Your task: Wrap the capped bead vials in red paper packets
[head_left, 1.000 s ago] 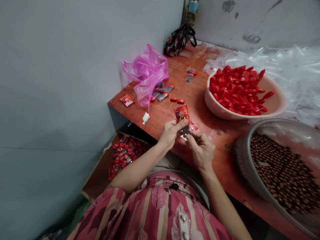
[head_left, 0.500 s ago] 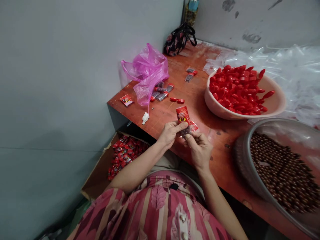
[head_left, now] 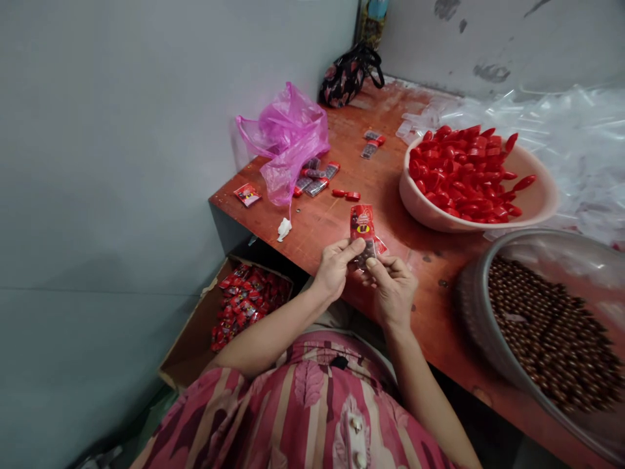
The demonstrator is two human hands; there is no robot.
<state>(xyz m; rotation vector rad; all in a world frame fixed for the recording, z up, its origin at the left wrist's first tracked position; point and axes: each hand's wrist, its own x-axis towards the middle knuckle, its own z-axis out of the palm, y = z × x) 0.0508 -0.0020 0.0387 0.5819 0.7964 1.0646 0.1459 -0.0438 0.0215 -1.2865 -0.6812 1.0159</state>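
A small red printed packet [head_left: 362,221] with a clear lower part full of dark round balls stands upright between my hands, just over the table edge. My left hand [head_left: 336,266] pinches its left side, thumb across the front. At its lower right corner, my right hand [head_left: 394,286] grips it between thumb and fingers. Behind the packet, another red wrapper [head_left: 381,245] lies partly hidden on the table. Just beyond are small red plastic caps [head_left: 352,196].
A pink bowl [head_left: 549,198] of red caps and a grey basin [head_left: 481,286] of brown balls stand right. Clear plastic pieces [head_left: 581,150] heap behind. A purple bag [head_left: 293,130] and filled packs [head_left: 317,187] lie left. Below the table, a cardboard box [head_left: 188,335] holds red packets.
The packet has turned more upright and shifted slightly right, showing more of its front. Both hands still hold it and have moved only a little.
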